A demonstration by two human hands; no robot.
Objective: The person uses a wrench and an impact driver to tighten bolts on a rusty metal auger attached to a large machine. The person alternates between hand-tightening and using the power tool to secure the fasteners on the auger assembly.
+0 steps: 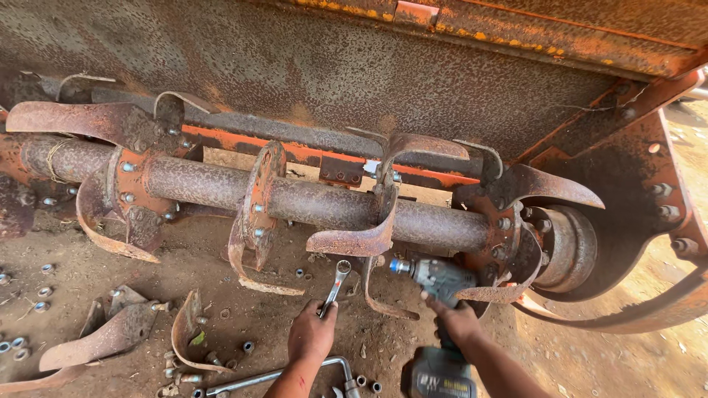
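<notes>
On the dirt ground (221, 332) by rusty blades (354, 239), the left hand (311, 333) squeezes a wrench (335, 284) and the right hand (459, 320) squeezes a drill (436, 284).

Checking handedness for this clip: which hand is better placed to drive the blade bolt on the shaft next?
Probably right: the right hand holds the impact wrench, its socket beside the blade flange. The left hand only holds a spanner.

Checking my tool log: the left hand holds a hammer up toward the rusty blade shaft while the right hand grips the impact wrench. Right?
Not quite: the head view shows the left hand holding a ring spanner, not a hammer. The shaft and the right hand gripping the impact wrench are as stated.
</notes>
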